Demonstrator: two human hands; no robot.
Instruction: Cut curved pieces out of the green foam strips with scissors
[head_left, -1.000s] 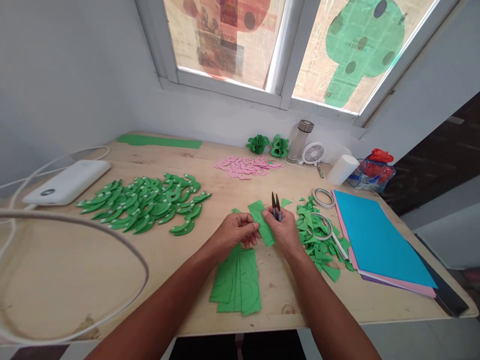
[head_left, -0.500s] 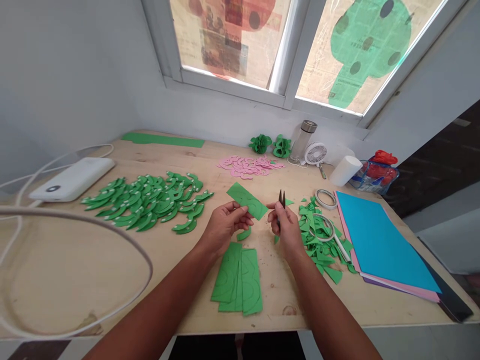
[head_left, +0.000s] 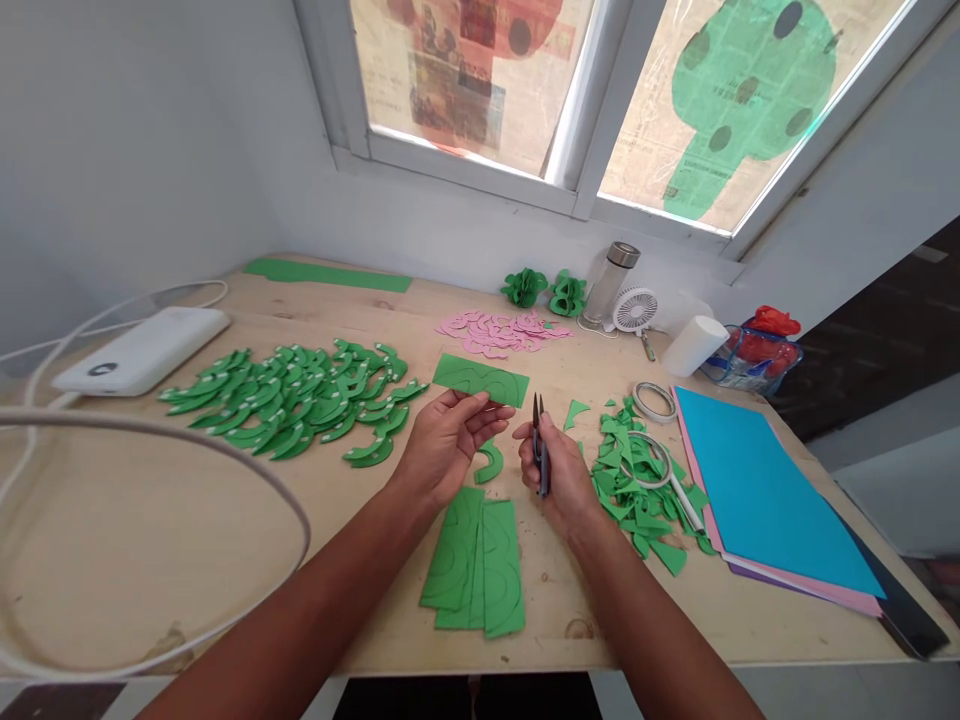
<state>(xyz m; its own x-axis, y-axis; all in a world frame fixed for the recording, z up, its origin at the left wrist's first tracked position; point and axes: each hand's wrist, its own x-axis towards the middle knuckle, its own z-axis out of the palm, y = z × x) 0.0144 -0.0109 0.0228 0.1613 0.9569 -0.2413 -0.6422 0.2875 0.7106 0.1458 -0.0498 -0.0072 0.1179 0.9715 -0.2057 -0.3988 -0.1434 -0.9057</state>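
Between the thumb and fingers of my left hand (head_left: 450, 440) is a green paper strip (head_left: 480, 378) with curved outlines drawn on it. My right hand (head_left: 559, 462) grips small dark thread snips (head_left: 538, 440), blades pointing up and slightly parted, just right of the strip and apart from it. Under my left fingers a curved green cutout (head_left: 490, 463) lies on the table. Nearer to me are several overlapping green strips (head_left: 501, 570), also marked with curved lines. Green paper scraps (head_left: 630, 480) are heaped beyond my right hand.
Curved green pieces with white tabs (head_left: 300, 400) spread at left, near a white power bank (head_left: 142, 350) and looping cable (head_left: 277, 470). Pink cutouts (head_left: 495, 332) lie farther back. Right: a magnifying glass (head_left: 686, 500), tape roll (head_left: 654, 402) and coloured sheets (head_left: 772, 490). A bottle (head_left: 611, 285) and fan (head_left: 635, 311) stand behind.
My left hand has turned the green strip to nearly level and moved it slightly left. My right hand has shifted left and down with the snips, which now show more fully.
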